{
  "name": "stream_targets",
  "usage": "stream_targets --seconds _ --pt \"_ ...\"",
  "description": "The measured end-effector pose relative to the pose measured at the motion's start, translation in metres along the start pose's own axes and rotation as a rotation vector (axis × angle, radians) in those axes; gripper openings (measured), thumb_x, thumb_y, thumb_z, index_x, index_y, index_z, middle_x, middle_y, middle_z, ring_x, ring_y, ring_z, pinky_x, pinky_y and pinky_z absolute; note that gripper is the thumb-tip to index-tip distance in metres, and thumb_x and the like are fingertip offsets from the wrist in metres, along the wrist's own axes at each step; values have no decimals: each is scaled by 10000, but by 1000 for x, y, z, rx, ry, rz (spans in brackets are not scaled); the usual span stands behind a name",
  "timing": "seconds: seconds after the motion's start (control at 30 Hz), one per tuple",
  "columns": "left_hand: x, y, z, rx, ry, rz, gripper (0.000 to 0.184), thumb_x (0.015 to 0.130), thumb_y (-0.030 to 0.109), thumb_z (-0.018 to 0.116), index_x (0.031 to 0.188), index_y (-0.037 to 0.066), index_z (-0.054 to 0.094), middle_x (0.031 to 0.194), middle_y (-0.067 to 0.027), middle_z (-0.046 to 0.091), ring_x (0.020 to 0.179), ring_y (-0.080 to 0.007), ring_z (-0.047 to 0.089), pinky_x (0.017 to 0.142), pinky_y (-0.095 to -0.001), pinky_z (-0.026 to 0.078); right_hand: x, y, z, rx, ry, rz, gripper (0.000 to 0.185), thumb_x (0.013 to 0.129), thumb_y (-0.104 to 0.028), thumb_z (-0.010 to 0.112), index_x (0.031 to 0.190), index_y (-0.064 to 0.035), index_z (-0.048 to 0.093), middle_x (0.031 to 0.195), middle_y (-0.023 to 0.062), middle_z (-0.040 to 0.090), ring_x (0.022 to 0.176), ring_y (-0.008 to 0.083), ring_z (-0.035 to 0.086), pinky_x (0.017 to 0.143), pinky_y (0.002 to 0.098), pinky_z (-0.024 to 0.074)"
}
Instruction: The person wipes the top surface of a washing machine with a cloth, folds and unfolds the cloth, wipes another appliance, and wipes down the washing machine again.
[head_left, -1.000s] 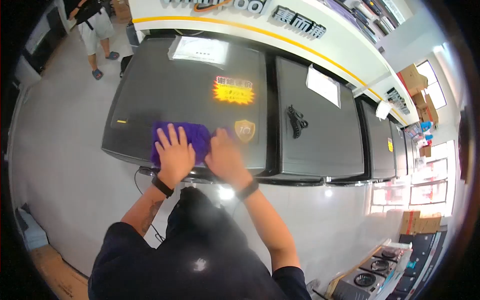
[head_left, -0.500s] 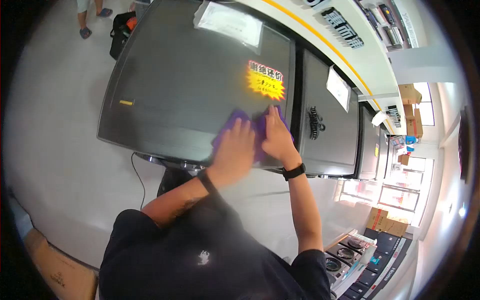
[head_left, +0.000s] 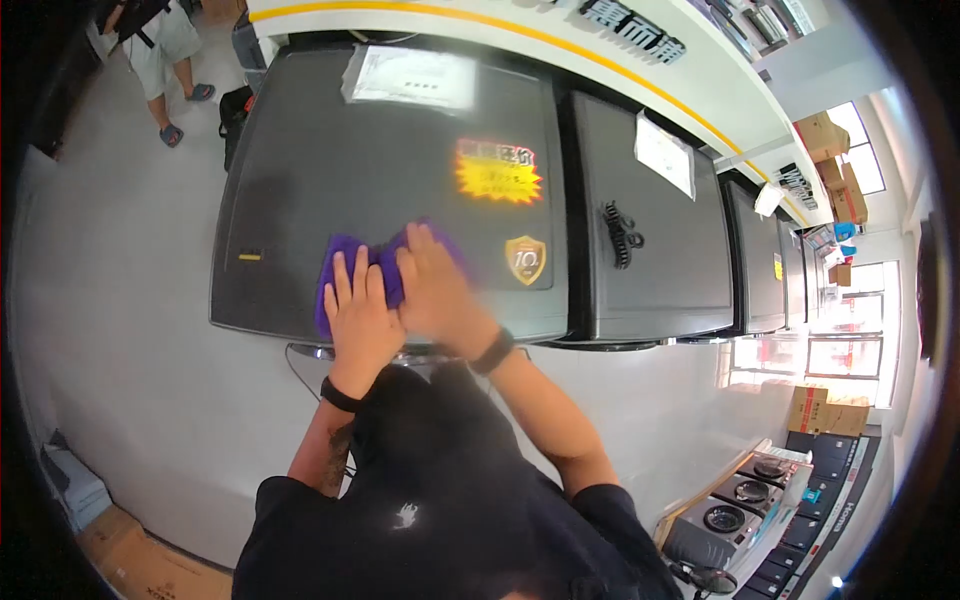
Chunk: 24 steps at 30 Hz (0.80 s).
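Note:
A purple cloth [head_left: 328,290] lies on the dark grey top of an appliance [head_left: 300,150], near its front edge. My left hand [head_left: 362,312] presses flat on the cloth's left part, fingers spread. Over the cloth's right part, my right hand [head_left: 435,295] lies with outstretched fingers and is slightly blurred by motion. Whether this is one cloth or two pieces, I cannot tell under the hands. To the right of my hands is a gold shield-shaped sticker [head_left: 525,260]. Farther back are a yellow starburst price label [head_left: 498,172] and a plastic-wrapped paper [head_left: 415,78].
Another dark appliance [head_left: 660,260] adjoins on the right, with a black coiled object [head_left: 620,235] and a paper packet on it. A white display ledge [head_left: 470,22] runs behind. At the upper left, a person [head_left: 165,60] stands near a black bag [head_left: 235,115].
Both hands and the purple cloth have moved left across the appliance top. The shield sticker has come into sight. The view has shifted, and more of the person at upper left shows.

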<state>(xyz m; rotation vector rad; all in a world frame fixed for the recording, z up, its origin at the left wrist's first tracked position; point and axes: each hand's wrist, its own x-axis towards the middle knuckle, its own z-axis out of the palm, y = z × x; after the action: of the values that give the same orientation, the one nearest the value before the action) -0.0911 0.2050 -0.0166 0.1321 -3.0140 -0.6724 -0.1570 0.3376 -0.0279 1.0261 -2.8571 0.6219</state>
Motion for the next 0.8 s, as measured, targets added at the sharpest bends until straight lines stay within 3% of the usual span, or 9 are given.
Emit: stream_targets --seconds 0.17,0.27,0.3,0.43,0.57,0.67,0.8 --pt "-9 46 22 87 6 13 682 793 203 645 1385 -49 421 1572 -256 277 1473 -513 155 1100 -689 242 -45 28 -32 80 -27 58 671 776 -239 618 1355 70 479 1522 329 347 1446 454 310 1176 511 285" --pt "-14 83 39 85 35 62 698 780 249 629 1368 -80 447 1548 -282 304 1453 -532 191 1091 -703 241 -72 55 -51 -33 -81 113 671 773 -226 619 1357 72 477 1527 324 340 1437 458 322 1168 515 292" --pt "-14 97 51 78 62 61 700 777 265 627 1363 -77 460 1544 -282 311 1453 -529 196 1089 -702 240 -88 74 -39 -49 47 50 670 765 -208 628 1353 76 481 1528 324 335 1429 463 330 1157 523 300" --pt "-12 144 86 59 79 102 721 777 308 629 1372 -68 473 1546 -272 318 1464 -503 200 1095 -687 238 -118 114 -59 147 20 171 656 764 -188 623 1335 105 489 1508 341 347 1417 473 344 1153 553 293" --pt "-19 181 102 23 106 121 688 796 299 631 1366 -57 482 1537 -254 345 1468 -474 221 1110 -646 246 -155 156 -54 59 90 75 682 770 -224 627 1341 117 477 1533 347 304 1449 473 292 1134 571 317" --pt "-30 185 101 -24 136 110 658 805 290 630 1352 -51 499 1525 -245 371 1465 -456 247 1114 -607 269 -156 141 -77 -10 -64 167 596 844 -138 565 1367 116 432 1540 331 304 1461 467 266 1166 536 280" --pt "-40 169 92 -71 183 105 627 802 272 625 1339 -34 522 1512 -217 409 1456 -425 290 1108 -564 307 -141 117 -78 -126 -78 124 632 816 -136 589 1366 125 418 1532 347 300 1447 506 260 1147 588 280"
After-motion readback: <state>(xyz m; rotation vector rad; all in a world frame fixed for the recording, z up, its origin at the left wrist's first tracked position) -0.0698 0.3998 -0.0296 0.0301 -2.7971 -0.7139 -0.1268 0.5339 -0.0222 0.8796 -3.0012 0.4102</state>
